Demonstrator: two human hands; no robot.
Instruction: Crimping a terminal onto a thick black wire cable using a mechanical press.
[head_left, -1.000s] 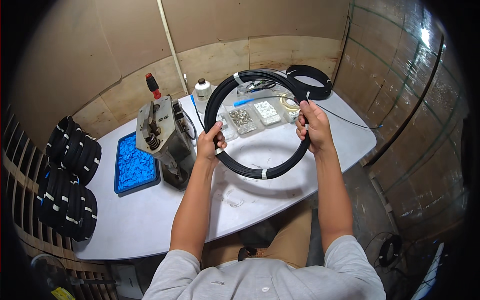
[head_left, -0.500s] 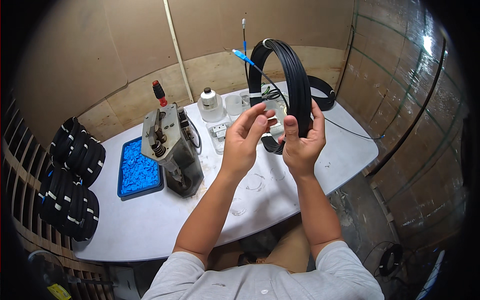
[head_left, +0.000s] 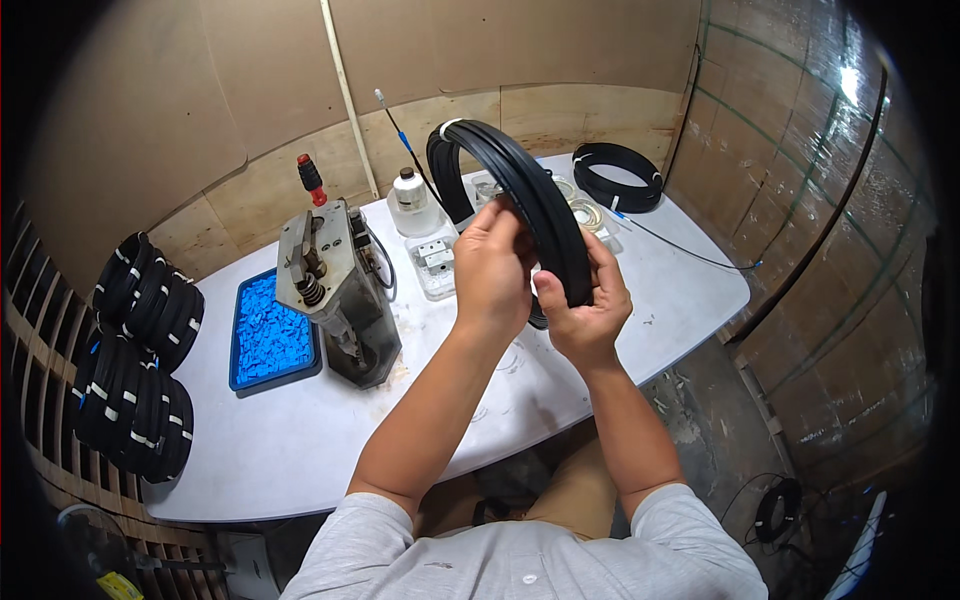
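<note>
Workpiece: one black cable coil (head_left: 535,200), raised above the worktop (head_left: 670,300) and tilted so that its outer face shows. A white band (head_left: 451,127) wraps the coil at its top; any print on the band is too small to read.

Right hand (head_left: 590,318): the fingers (head_left: 609,278) bear against the right side of the coil and the thumb lies on the opposite side. The hand is closed to the width of the cable bundle and grips its lower near portion.

Left hand (head_left: 492,275): the fingers are bent, with the tips at the inner side of the coil, left of the right thumb. The coil and the hand itself hide the tips; whether they pinch the cable cannot be told.

Cable end: a lead with a blue connector (head_left: 403,141) and a pale tip extends upward, left of the coil.

Surroundings: a metal bench machine (head_left: 345,300) stands on the worktop beside a dark blue tray (head_left: 280,380) of small blue parts (head_left: 268,325). Behind stands a white bottle (head_left: 408,187) with a brown cap. A second black coil (head_left: 648,197) lies at the far right. A yellow patch (head_left: 121,586) shows at lower left; its writing is illegible.
</note>
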